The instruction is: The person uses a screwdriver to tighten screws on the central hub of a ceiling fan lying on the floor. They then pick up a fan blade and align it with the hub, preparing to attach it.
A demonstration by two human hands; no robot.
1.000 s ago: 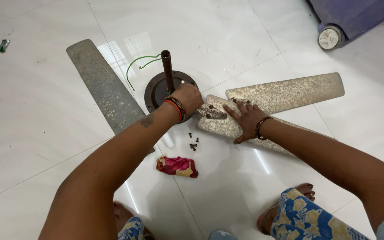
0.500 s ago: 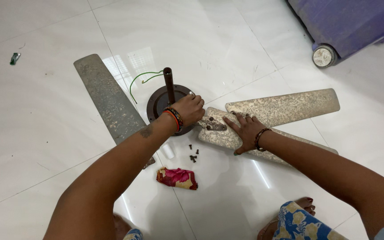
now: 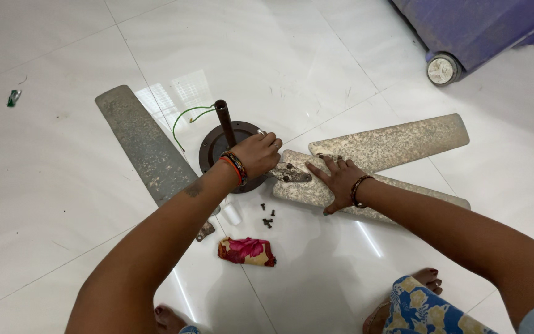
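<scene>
A dismantled ceiling fan lies on the white tiled floor. My left hand (image 3: 258, 153) is closed over the right rim of the dark round fan motor (image 3: 214, 146), whose rod (image 3: 225, 122) stands upright with a green wire beside it. What the fingers grip is hidden. My right hand (image 3: 340, 180) lies flat, fingers spread, on a dusty speckled fan blade (image 3: 307, 185), just right of its metal bracket (image 3: 290, 174). A second loose blade (image 3: 397, 139) lies behind it. Another grey blade (image 3: 143, 145) extends to the upper left of the motor.
Several small dark screws (image 3: 267, 219) lie on the floor below the motor, next to a white cylinder (image 3: 232, 213). A red and pink cloth pouch (image 3: 246, 251) lies nearer me. A blue wheeled cart (image 3: 465, 31) stands at the top right. My feet show at the bottom.
The camera has shifted a little; my left hand stays on the motor rim and my right hand stays pressed on the blade. Nothing else has moved.
</scene>
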